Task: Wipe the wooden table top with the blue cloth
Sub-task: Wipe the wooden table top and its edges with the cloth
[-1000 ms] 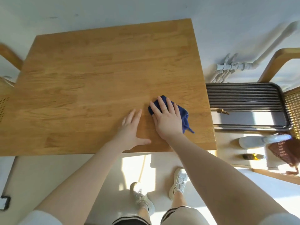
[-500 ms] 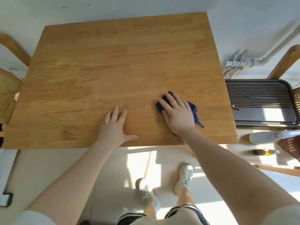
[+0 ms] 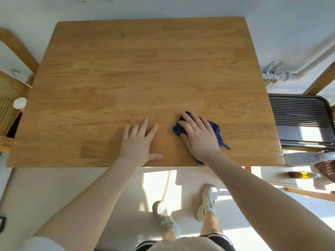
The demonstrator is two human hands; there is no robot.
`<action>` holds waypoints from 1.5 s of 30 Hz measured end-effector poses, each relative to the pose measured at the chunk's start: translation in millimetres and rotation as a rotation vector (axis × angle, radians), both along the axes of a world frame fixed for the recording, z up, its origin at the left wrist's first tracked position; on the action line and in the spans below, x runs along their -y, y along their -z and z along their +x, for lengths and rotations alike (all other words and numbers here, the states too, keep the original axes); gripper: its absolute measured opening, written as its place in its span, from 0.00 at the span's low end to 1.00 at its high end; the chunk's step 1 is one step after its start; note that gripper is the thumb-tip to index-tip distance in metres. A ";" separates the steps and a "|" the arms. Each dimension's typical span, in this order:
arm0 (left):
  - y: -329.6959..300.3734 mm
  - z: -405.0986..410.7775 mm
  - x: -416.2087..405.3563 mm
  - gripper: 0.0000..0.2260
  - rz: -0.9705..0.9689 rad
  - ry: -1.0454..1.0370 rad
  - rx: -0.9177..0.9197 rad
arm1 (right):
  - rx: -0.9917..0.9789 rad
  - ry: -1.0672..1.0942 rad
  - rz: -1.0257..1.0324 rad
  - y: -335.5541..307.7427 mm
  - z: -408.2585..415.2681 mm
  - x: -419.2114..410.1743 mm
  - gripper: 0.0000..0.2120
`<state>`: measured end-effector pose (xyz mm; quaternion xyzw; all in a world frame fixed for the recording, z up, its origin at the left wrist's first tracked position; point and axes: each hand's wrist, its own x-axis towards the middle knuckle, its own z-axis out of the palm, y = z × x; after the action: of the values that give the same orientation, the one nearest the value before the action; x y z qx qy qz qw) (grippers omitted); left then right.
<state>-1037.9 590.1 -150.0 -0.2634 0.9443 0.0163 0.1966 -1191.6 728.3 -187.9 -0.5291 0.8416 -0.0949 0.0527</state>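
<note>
- Sunlit pale floor (image 3: 45, 192) lies all round the big rectangular wooden table top (image 3: 145, 69), its butcher-block planks running side to side; most of that surface stretches away beyond the two hands, which both sit near the table's near edge.
- Dark slatted unit (image 3: 299, 115) stands just off the table's right edge, and a cane-backed wooden chair (image 3: 9, 98) just off its left edge, so strokes can run right out to both sides without catching on anything on the top.
- Small crumpled dark blue cloth (image 3: 216, 132) lies on the table near the near edge, right of centre, one corner trailing toward that edge.
- Right hand (image 3: 199, 136) lies flat on the cloth, fingers straight and spread, pressing it down rather than gripping it; I'd say keep that palm pressure even and sweep in long overlapping passes along the grain.
- Left hand (image 3: 139, 140) rests flat on bare wood just left of the cloth, fingers splayed and holding nothing, bracing the lean; it probably should shift aside as the strokes come its way.
</note>
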 end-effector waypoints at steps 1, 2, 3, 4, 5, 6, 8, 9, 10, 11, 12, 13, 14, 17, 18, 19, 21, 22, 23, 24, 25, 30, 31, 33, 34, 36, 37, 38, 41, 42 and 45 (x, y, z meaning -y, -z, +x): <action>0.4 -0.2 -0.5 0.47 0.011 -0.006 -0.002 | 0.011 0.050 0.001 -0.8 -3.3 11.7 0.21; 0.0 -0.5 -0.5 0.47 0.034 -0.017 -0.004 | 0.015 0.084 0.003 -1.3 -5.1 19.3 0.22; -0.6 -0.6 -0.1 0.47 0.061 -0.029 -0.004 | 0.012 0.095 0.009 -1.4 -5.4 21.8 0.23; -1.4 -0.8 0.2 0.47 0.087 -0.038 -0.003 | 0.002 0.087 0.014 -0.7 -3.4 18.9 0.24; -1.8 -0.7 0.3 0.48 0.103 -0.047 -0.007 | -0.019 0.064 0.018 -0.1 1.6 11.6 0.25; -1.8 -0.6 0.2 0.48 0.107 -0.055 -0.015 | -0.049 0.035 0.024 0.1 10.3 1.6 0.25; -1.6 -0.1 -0.3 0.48 0.106 -0.063 -0.030 | -0.087 -0.003 0.050 0.1 34.5 -18.2 0.25; -1.1 0.2 0.1 0.48 0.106 -0.063 -0.037 | -0.089 -0.007 0.057 0.7 45.7 -24.8 0.24; -0.1 0.4 0.6 0.48 0.105 -0.062 -0.045 | -0.084 -0.003 0.058 1.0 53.2 -27.6 0.23; 1.4 0.9 0.9 0.47 0.102 -0.061 -0.055 | -0.076 0.003 0.053 0.5 55.9 -26.1 0.22; 3.0 1.0 1.5 0.47 0.099 -0.061 -0.066 | -0.069 -0.003 0.043 0.1 53.1 -21.1 0.22; 4.7 1.2 2.3 0.47 0.100 -0.061 -0.077 | -0.068 -0.013 0.030 0.0 46.3 -13.8 0.22; 6.4 1.5 3.2 0.47 0.102 -0.062 -0.087 | -0.065 -0.021 0.023 -0.1 37.6 -5.0 0.22; 8.7 2.3 3.7 0.47 0.100 -0.061 -0.104 | -0.023 0.033 0.021 -2.0 9.1 25.3 0.23; 8.3 2.3 2.9 0.47 0.100 -0.057 -0.098 | -0.014 0.056 0.018 -2.1 2.8 32.7 0.23; 7.8 2.4 2.0 0.47 0.103 -0.057 -0.088 | -0.018 0.068 0.017 -1.5 -1.1 37.6 0.23; 6.5 2.7 2.0 0.47 0.103 -0.055 -0.077 | -0.041 0.086 0.019 0.0 -0.4 39.0 0.23; 6.2 3.8 2.0 0.47 0.101 -0.053 -0.078 | -0.051 0.097 0.014 0.6 4.5 35.2 0.23; 6.3 4.8 1.7 0.47 0.097 -0.053 -0.083 | -0.057 0.097 0.012 1.2 12.2 29.6 0.24; 6.1 5.7 0.8 0.47 0.096 -0.058 -0.089 | -0.060 0.077 0.017 1.6 22.4 22.2 0.25; 5.1 5.7 -0.3 0.47 0.100 -0.064 -0.093 | -0.061 0.030 0.030 2.1 33.4 13.6 0.26; 0.4 3.9 -1.3 0.46 0.124 -0.095 -0.100 | -0.044 -0.225 0.109 -2.0 52.8 -9.7 0.25; 1.0 4.2 -1.0 0.46 0.126 -0.094 -0.105 | -0.049 -0.243 0.115 -1.7 45.5 -3.7 0.25; 2.9 5.4 -1.1 0.47 0.123 -0.101 -0.116 | -0.022 -0.229 0.132 -4.4 30.2 19.8 0.25; 3.8 5.8 -1.4 0.48 0.121 -0.110 -0.120 | -0.001 -0.195 0.116 -6.2 23.4 35.9 0.25; 5.7 5.7 -3.1 0.50 0.124 -0.141 -0.129 | 0.049 -0.121 0.142 -8.7 13.3 68.0 0.25; 5.3 6.5 -5.1 0.52 0.132 -0.169 -0.128 | 0.061 -0.101 0.156 -9.0 12.2 78.1 0.25; 4.1 8.1 -7.6 0.53 0.139 -0.206 -0.123 | 0.059 -0.091 0.159 -9.0 14.0 81.5 0.25; -0.9 14.1 -7.5 0.53 0.141 -0.302 -0.122 | 0.034 -0.183 0.114 -8.4 32.9 56.0 0.25; -3.3 16.3 -3.1 0.52 0.148 -0.315 -0.119 | 0.032 -0.222 0.094 -8.4 43.2 40.6 0.23; -7.9 26.9 15.4 0.53 0.191 -0.332 -0.059 | 0.063 -0.280 0.111 -8.0 61.4 9.6 0.22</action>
<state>-1011.0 574.7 -142.1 -0.3950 0.8874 0.1458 0.1875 -1130.2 718.7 -180.0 -0.6341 0.7616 -0.0565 0.1209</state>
